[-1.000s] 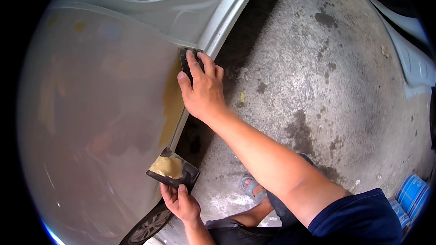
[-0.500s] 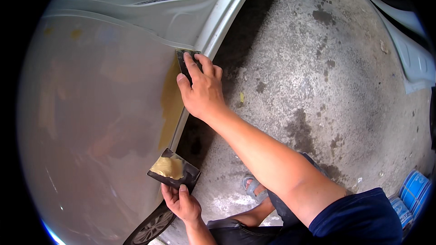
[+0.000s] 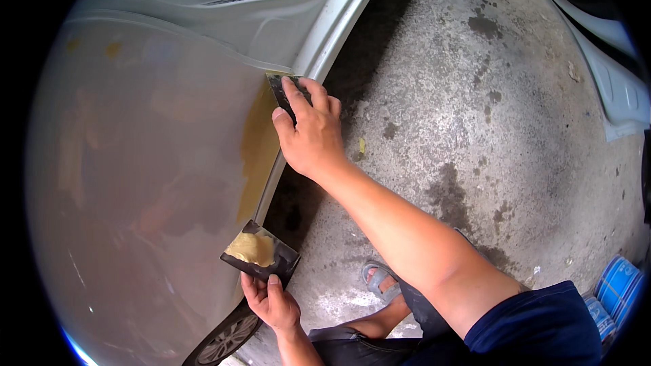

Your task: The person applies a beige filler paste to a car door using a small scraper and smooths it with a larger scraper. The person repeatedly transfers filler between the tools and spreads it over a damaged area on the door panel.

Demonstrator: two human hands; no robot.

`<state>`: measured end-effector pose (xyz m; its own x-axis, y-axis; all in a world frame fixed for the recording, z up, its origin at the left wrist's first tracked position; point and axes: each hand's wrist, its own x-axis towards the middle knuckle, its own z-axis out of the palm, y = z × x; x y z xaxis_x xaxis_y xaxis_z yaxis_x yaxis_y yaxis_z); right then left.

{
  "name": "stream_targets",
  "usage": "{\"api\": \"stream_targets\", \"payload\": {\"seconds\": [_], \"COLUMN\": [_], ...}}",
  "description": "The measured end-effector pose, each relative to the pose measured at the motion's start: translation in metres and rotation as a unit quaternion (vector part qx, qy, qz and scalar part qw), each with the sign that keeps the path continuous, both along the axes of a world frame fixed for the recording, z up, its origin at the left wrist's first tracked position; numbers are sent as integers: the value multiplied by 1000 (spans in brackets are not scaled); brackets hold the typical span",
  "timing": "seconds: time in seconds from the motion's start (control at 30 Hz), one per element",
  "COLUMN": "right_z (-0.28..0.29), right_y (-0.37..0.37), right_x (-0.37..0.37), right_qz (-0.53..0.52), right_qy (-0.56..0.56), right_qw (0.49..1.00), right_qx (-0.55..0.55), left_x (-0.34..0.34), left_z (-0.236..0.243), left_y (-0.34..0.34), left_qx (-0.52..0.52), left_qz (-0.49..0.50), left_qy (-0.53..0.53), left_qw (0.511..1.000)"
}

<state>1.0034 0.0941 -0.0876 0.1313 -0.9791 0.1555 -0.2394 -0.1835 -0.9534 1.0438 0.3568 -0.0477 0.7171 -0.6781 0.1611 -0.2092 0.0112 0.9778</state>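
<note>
A dull grey-beige car body panel (image 3: 156, 163) fills the left side, with a strip of yellow body filler (image 3: 255, 163) spread along its right edge. My right hand (image 3: 310, 125) is closed on a dark spreader (image 3: 280, 93), its fingers pressing it against the panel at the far end of that strip. Lower down, my left hand (image 3: 272, 303) holds a dark square filler board (image 3: 274, 273) between thumb and fingers, near the panel's lower edge. A lump of yellow filler (image 3: 251, 249) lies on that board.
A white door sill (image 3: 346, 17) runs along the panel's far end. Below the left hand's board shows a car wheel (image 3: 224, 335). Stained concrete floor (image 3: 434, 115) stretches to the right, where blue cans (image 3: 618, 290) stand. Another white car part (image 3: 620, 88) is at far right.
My right hand and its spreader have shifted slightly right, toward the panel's edge. The left hand with the board has stayed almost still.
</note>
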Motion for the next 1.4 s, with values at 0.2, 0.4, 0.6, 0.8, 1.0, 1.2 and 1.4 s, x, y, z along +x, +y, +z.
{"api": "stream_targets", "payload": {"seconds": [0.2, 0.4, 0.6, 0.8, 1.0, 1.2, 1.4], "right_z": [2, 3, 5, 4, 0, -11, -17], "right_y": [1, 20, 46, 69, 91, 109, 128], "right_x": [8, 11, 17, 23, 30, 34, 23], "right_qz": [-10, 1, 28, 41, 64, 85, 149], "right_qy": [-2, 5, 7, 9, 22, 28, -3], "right_qw": [1000, 1000, 999, 998, 996, 994, 987], "right_qx": [0, -26, -29, -38, -50, -62, -61], "left_x": [-1, 1, 8, 7, 9, 6, 0], "left_z": [1, 5, 6, 17, 25, 33, 40], "left_y": [-2, 1, 9, 11, 18, 15, 3], "left_qx": [0, -6, -30, -46, -76, -95, -130], "left_qz": [15, 31, 36, 60, 75, 92, 72], "left_qy": [9, 4, 1, -4, 28, 88, 168], "left_qw": [1000, 999, 999, 997, 994, 987, 975]}}
